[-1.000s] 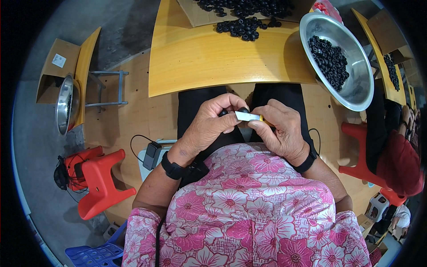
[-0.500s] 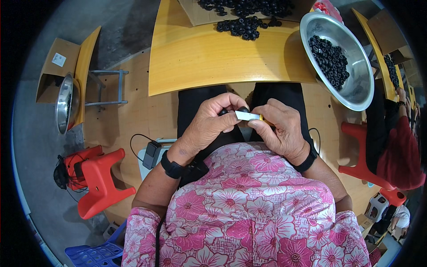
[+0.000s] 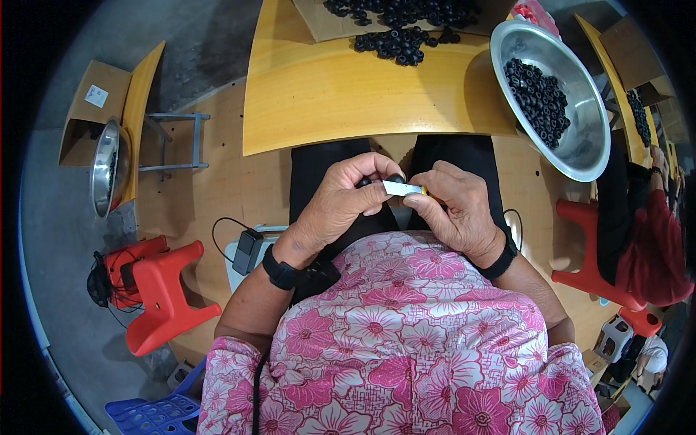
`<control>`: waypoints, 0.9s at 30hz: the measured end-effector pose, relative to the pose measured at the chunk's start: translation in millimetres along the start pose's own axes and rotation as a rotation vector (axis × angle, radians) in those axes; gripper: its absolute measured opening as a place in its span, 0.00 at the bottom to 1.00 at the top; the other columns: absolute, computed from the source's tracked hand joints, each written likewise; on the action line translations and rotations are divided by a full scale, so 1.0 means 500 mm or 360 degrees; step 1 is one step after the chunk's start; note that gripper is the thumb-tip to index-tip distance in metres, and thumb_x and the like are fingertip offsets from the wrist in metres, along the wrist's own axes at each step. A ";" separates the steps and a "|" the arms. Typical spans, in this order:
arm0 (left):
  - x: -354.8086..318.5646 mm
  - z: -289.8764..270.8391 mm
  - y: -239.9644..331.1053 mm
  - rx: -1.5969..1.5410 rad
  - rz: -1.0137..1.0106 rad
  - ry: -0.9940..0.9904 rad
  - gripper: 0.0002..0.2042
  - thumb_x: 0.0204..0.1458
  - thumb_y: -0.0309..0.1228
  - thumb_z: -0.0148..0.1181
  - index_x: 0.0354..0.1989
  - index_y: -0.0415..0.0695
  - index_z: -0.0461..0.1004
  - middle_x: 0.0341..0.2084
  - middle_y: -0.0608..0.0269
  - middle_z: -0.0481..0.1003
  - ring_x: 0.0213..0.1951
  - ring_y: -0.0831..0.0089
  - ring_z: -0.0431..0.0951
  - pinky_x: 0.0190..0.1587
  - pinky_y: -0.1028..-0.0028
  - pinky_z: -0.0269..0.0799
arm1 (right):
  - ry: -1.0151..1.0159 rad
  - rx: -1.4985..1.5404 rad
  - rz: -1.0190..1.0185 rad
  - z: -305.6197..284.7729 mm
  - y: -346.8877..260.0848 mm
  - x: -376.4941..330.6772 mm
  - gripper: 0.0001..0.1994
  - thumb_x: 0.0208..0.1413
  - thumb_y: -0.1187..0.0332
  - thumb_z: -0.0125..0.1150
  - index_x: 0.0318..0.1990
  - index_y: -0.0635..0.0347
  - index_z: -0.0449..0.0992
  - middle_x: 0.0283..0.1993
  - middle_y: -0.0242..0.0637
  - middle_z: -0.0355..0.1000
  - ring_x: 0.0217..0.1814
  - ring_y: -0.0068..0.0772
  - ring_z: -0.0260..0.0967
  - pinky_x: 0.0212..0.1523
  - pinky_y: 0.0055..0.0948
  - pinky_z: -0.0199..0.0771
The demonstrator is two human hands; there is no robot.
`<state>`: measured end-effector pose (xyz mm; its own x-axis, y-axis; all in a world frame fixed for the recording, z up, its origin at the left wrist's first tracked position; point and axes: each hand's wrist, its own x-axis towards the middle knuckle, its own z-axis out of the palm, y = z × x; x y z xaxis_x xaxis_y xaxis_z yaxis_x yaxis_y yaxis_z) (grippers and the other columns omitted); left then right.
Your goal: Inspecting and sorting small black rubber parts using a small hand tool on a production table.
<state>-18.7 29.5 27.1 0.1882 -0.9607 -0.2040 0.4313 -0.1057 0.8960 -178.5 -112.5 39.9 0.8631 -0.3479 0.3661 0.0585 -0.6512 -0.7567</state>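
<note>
Over my lap, my left hand (image 3: 346,192) is closed on a small round black part (image 3: 396,178), pinched between thumb and fingers. Another dark piece (image 3: 365,183) shows between the same fingers. My right hand (image 3: 457,201) grips a small utility knife (image 3: 403,188) with a slanted, shiny blade and a bit of yellow at the handle. The blade lies against the near side of the black part, its tip close to my left thumb. My right fingers hide most of the handle.
Ahead stands a yellow table (image 3: 348,101) with a pile of black parts (image 3: 399,47) beside an open cardboard box (image 3: 312,18). A steel bowl (image 3: 587,138) of similar parts sits at its right. Red stools (image 3: 163,297) stand at the left; another person's red sleeve (image 3: 656,250) shows far right.
The knife blade has tilted very slightly in my right hand. Both hands otherwise stay in the same place and keep their hold.
</note>
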 end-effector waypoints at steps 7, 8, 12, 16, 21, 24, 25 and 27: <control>-0.002 0.004 -0.007 -0.0274 0.0039 -0.0015 0.08 0.59 0.30 0.58 0.43 0.39 0.72 0.29 0.72 0.68 0.24 0.88 0.59 0.24 0.86 0.56 | 0.0271 0.0247 0.0351 0.003 0.013 0.001 0.10 0.55 0.68 0.63 0.29 0.67 0.77 0.22 0.40 0.68 0.22 0.32 0.66 0.25 0.28 0.64; -0.001 0.002 -0.007 -0.0310 0.0032 -0.0023 0.08 0.59 0.30 0.58 0.43 0.39 0.72 0.29 0.71 0.68 0.24 0.88 0.59 0.24 0.86 0.56 | 0.0272 0.0247 0.0347 0.005 0.014 0.002 0.10 0.55 0.68 0.63 0.29 0.67 0.77 0.22 0.40 0.68 0.22 0.32 0.66 0.25 0.28 0.64; 0.005 0.006 -0.006 -0.0401 0.0018 0.0005 0.09 0.60 0.30 0.57 0.44 0.39 0.71 0.31 0.71 0.69 0.25 0.88 0.59 0.25 0.85 0.56 | 0.0278 0.0516 0.0318 0.009 -0.013 0.010 0.06 0.52 0.73 0.65 0.35 0.66 0.78 0.25 0.35 0.69 0.25 0.22 0.67 0.27 0.23 0.65; 0.011 0.003 -0.011 -0.0475 -0.0008 -0.0007 0.08 0.60 0.29 0.57 0.44 0.40 0.70 0.32 0.71 0.69 0.25 0.88 0.60 0.25 0.85 0.56 | 0.0264 0.0678 0.0302 0.014 -0.015 0.013 0.13 0.48 0.78 0.67 0.44 0.63 0.80 0.27 0.32 0.71 0.26 0.18 0.68 0.28 0.19 0.67; 0.015 0.009 -0.024 -0.0623 -0.0145 -0.0088 0.06 0.60 0.29 0.57 0.43 0.43 0.71 0.32 0.71 0.70 0.26 0.87 0.61 0.26 0.85 0.56 | 0.0218 0.0069 -0.0039 0.006 0.000 0.013 0.19 0.39 0.78 0.68 0.44 0.53 0.82 0.23 0.38 0.68 0.23 0.35 0.69 0.25 0.28 0.67; 0.013 0.011 -0.031 -0.0648 -0.0218 -0.0061 0.06 0.59 0.29 0.58 0.41 0.44 0.72 0.30 0.72 0.69 0.25 0.87 0.61 0.26 0.85 0.56 | 0.0212 0.0053 -0.0063 0.009 0.005 0.000 0.20 0.37 0.78 0.69 0.44 0.54 0.81 0.23 0.38 0.67 0.22 0.37 0.67 0.24 0.30 0.67; 0.013 0.011 -0.033 -0.0653 -0.0241 -0.0056 0.06 0.59 0.29 0.59 0.41 0.44 0.72 0.30 0.73 0.69 0.25 0.87 0.61 0.26 0.85 0.56 | 0.0197 0.0034 -0.0073 0.008 0.005 -0.002 0.20 0.37 0.78 0.69 0.44 0.55 0.81 0.23 0.38 0.67 0.22 0.36 0.67 0.24 0.30 0.66; 0.017 0.005 -0.038 -0.0763 -0.0242 -0.0120 0.05 0.60 0.28 0.56 0.42 0.42 0.72 0.32 0.69 0.72 0.26 0.86 0.64 0.26 0.85 0.58 | 0.0237 0.0012 -0.0098 0.008 0.001 -0.001 0.19 0.38 0.78 0.69 0.43 0.56 0.81 0.21 0.36 0.64 0.20 0.34 0.65 0.21 0.29 0.64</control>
<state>-27.3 22.6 9.3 0.0354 -0.9613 -0.2732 0.8085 -0.1331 0.5732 -177.1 -109.9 37.1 0.7741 -0.4040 0.4874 0.1132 -0.6692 -0.7344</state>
